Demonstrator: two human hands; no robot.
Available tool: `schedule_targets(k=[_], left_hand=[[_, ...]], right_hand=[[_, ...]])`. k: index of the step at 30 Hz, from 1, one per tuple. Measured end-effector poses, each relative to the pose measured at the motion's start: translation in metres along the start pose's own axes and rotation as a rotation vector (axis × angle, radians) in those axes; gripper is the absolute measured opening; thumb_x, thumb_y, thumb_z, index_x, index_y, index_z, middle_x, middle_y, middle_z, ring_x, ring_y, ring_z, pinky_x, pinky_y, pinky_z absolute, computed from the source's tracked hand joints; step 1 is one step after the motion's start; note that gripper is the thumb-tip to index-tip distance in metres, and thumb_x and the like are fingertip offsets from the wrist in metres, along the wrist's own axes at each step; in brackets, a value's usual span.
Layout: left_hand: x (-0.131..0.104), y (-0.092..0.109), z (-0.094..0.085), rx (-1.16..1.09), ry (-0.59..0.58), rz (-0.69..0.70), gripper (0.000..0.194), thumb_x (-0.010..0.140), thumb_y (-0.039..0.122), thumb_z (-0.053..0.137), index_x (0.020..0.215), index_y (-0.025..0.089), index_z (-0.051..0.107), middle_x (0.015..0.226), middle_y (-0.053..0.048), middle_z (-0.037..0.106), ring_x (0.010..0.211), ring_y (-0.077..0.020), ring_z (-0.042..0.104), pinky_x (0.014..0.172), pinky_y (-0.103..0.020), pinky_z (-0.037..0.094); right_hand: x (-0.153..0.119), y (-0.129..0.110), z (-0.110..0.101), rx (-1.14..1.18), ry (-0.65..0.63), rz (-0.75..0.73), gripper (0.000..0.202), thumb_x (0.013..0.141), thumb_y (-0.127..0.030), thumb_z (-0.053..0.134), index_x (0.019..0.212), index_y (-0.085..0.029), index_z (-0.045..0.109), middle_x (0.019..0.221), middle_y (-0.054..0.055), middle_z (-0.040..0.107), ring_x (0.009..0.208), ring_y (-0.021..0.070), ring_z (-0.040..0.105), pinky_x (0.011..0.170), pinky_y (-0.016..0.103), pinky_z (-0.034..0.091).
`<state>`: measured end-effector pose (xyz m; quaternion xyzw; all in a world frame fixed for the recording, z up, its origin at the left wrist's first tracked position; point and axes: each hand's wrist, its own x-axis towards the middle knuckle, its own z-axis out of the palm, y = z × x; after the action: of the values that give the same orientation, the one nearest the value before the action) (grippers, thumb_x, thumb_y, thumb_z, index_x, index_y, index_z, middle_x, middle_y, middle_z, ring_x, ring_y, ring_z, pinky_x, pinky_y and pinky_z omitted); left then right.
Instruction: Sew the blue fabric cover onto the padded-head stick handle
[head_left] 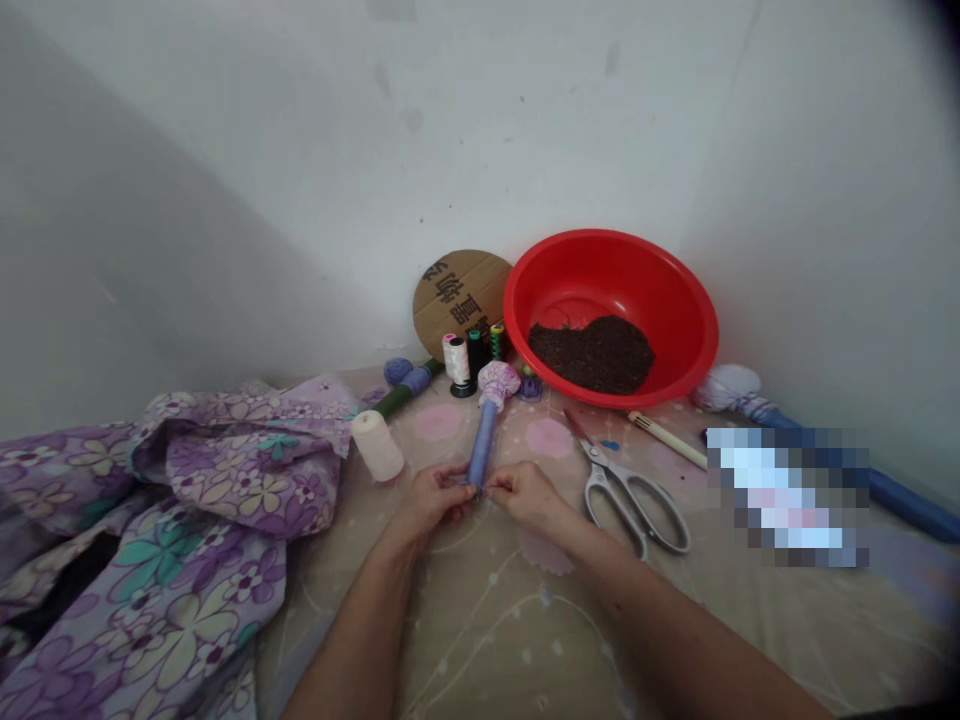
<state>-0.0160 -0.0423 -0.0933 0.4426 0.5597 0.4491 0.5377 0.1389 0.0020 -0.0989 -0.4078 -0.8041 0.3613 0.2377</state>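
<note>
A stick wrapped in blue yarn [484,440] lies in front of me, its far end topped by a round floral cloth head [499,379]. My left hand [437,500] grips the stick's near end between thumb and fingers. Close by on the right, my right hand [527,493] has its fingertips pinched together at that same end. Whatever is in that pinch is too small to make out. Silver scissors [637,507] rest to the right of my right hand, blades pointing away. A cone of white thread [377,446] lies tipped over beyond my left hand.
Behind stand several thread spools [456,362], a cardboard disc [450,285] and a red basin [694,300] holding dark grains. Floral fabric [225,480] is heaped at left. Rightward lie a cream-handled tool [667,438], a blue-wrapped stick [911,505] and a blurred-out object [787,500].
</note>
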Motion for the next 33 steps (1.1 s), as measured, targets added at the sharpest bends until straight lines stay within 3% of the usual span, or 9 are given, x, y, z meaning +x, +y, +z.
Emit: schedule_targets(k=[18, 27, 33], left_hand=[[0.0, 0.0, 0.001, -0.039, 0.013, 0.001, 0.047, 0.054, 0.022, 0.066, 0.096, 0.006, 0.053, 0.043, 0.004, 0.053, 0.031, -0.0054, 0.042, 0.033, -0.017, 0.029], [-0.001, -0.001, -0.003, -0.104, 0.004, -0.038, 0.047, 0.057, 0.022, 0.065, 0.1, 0.007, 0.053, 0.046, 0.001, 0.055, 0.033, -0.0053, 0.042, 0.034, -0.016, 0.028], [0.002, -0.004, -0.01, -0.21, -0.022, -0.028, 0.04, 0.059, 0.021, 0.065, 0.096, 0.009, 0.057, 0.049, 0.001, 0.055, 0.037, -0.0044, 0.044, 0.035, -0.014, 0.03]], right_hand=[[-0.002, 0.005, -0.003, 0.047, -0.041, -0.154, 0.017, 0.064, -0.015, 0.043, 0.063, -0.014, 0.061, 0.056, -0.001, 0.054, 0.054, 0.0094, 0.045, 0.047, 0.017, 0.031], [0.0, 0.006, -0.004, 0.083, -0.04, -0.117, 0.018, 0.065, -0.017, 0.045, 0.065, -0.014, 0.063, 0.055, -0.001, 0.055, 0.052, 0.0089, 0.044, 0.047, 0.017, 0.03], [0.002, 0.01, -0.006, -0.008, 0.071, -0.033, 0.017, 0.065, -0.018, 0.046, 0.062, -0.015, 0.062, 0.054, -0.001, 0.053, 0.051, 0.009, 0.043, 0.045, 0.017, 0.027]])
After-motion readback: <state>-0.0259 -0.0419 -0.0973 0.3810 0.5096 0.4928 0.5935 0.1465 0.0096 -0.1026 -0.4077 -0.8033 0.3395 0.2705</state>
